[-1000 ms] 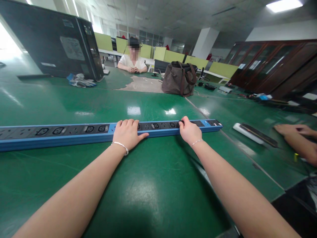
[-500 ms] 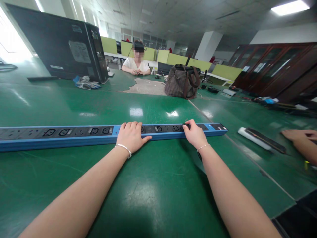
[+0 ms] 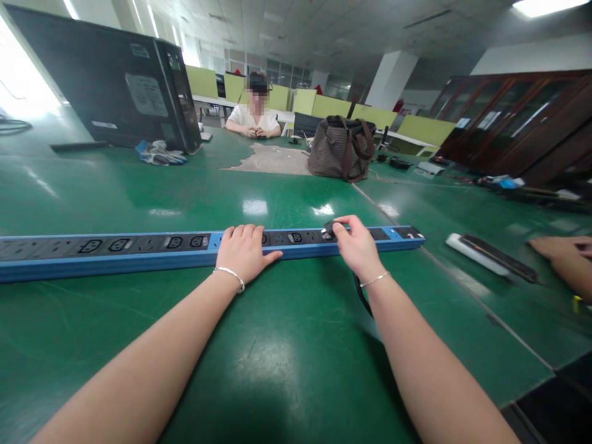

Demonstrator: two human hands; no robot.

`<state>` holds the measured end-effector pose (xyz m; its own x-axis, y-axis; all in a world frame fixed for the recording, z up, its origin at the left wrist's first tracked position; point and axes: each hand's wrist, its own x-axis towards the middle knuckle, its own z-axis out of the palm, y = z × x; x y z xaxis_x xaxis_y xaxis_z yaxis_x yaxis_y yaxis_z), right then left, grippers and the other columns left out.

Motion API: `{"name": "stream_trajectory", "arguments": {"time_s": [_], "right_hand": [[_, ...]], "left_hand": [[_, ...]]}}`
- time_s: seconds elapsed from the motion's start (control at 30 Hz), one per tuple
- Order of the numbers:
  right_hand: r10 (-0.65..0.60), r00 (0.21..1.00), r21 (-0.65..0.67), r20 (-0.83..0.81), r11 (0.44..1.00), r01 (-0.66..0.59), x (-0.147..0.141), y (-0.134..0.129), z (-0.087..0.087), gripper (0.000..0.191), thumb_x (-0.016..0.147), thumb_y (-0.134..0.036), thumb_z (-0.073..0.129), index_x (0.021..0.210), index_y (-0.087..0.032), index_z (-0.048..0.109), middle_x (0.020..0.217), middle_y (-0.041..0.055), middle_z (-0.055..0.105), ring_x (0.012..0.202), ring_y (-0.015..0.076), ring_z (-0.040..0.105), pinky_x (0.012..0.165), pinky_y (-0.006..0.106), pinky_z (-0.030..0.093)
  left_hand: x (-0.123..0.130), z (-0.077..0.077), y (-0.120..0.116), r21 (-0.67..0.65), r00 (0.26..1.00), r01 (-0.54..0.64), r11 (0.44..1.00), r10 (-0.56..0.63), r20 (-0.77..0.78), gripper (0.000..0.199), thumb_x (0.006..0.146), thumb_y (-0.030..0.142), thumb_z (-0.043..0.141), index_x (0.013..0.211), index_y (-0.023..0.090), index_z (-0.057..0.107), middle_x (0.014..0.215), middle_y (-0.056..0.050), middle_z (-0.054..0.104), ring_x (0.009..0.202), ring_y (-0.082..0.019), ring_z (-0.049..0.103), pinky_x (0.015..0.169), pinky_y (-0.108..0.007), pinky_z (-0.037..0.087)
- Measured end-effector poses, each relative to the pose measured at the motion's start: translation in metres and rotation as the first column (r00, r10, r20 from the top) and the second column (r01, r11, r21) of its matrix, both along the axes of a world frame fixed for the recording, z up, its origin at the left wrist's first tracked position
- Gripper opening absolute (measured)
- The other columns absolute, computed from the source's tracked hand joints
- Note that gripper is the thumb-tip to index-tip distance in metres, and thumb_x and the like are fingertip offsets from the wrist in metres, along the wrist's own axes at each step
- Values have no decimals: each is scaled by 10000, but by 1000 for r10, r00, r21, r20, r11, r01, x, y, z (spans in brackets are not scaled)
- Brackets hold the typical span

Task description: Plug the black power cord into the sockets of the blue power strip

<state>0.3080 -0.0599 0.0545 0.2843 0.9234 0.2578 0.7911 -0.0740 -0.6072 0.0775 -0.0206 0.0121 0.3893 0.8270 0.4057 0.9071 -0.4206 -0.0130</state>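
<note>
A long blue power strip [image 3: 115,259] with black sockets lies across the green table. My left hand [image 3: 240,250] is laid over its middle, fingers across the top and thumb along the near side, gripping it. Between the thumb and fingers of my right hand [image 3: 358,246] is a black power plug [image 3: 329,229], its metal prongs pointing left. The plug is just above the right part of the strip, near the sockets. From it a black cord [image 3: 362,299] hangs down, partly hidden behind my right wrist.
A black computer case [image 3: 139,92] and gloves [image 3: 160,153] are at the back left. A brown bag [image 3: 342,148] stands farther back, and a person [image 3: 254,117] sits across the table. On the right are a white and black bar-shaped object [image 3: 490,258] and another person's hand [image 3: 559,256].
My right hand has drawn the plug up off the strip's face and tilted it, so its prongs now show. My left hand stays in place on the strip.
</note>
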Motion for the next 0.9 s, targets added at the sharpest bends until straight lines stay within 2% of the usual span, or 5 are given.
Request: {"name": "stream_trajectory", "arguments": {"time_s": [0.07,0.23,0.4,0.67,0.9], "right_hand": [[84,994,26,-73,996,-82,-27,2,-3,311,869,-391,388,1049,-194,548,858,30,648,719,148,576,706,270,436],[187,980,-9,-67,982,-188,-78,11,-4,280,883,-331,384,1062,-237,578,944,17,677,861,158,610,796,273,441],[127,991,-88,30,988,-124,-94,17,-3,301,900,-346,355,1099,-261,565,1008,37,681,940,195,620,838,309,445],[56,964,-226,259,974,4,-112,8,6,365,932,-382,287,1198,-257,502,917,76,677,857,227,648,789,360,461],[36,925,-251,378,966,65,-120,5,8,359,946,-384,241,1194,-254,466,901,95,676,830,239,656,770,390,471]], "left_hand": [[0,0,0,-1,1000,3,1000,-3,5,697,778,682,405,1205,142,508,1118,-144,615,1069,-301,522,938,-418,323],[-1,1,-1,-24,999,15,1000,-15,29,679,776,660,434,1213,144,502,1134,-156,605,1084,-309,517,950,-435,306],[-1,-1,0,-1,999,16,1000,-16,44,632,784,617,461,1194,138,514,1138,-155,609,1078,-305,523,954,-432,302],[0,0,-2,7,998,12,1000,-12,54,557,810,542,456,1175,128,534,1123,-156,618,1051,-299,534,945,-432,307],[0,2,-2,-6,999,6,1000,-6,42,528,819,498,448,1183,125,534,1148,-154,614,1057,-298,535,944,-433,311]]}}
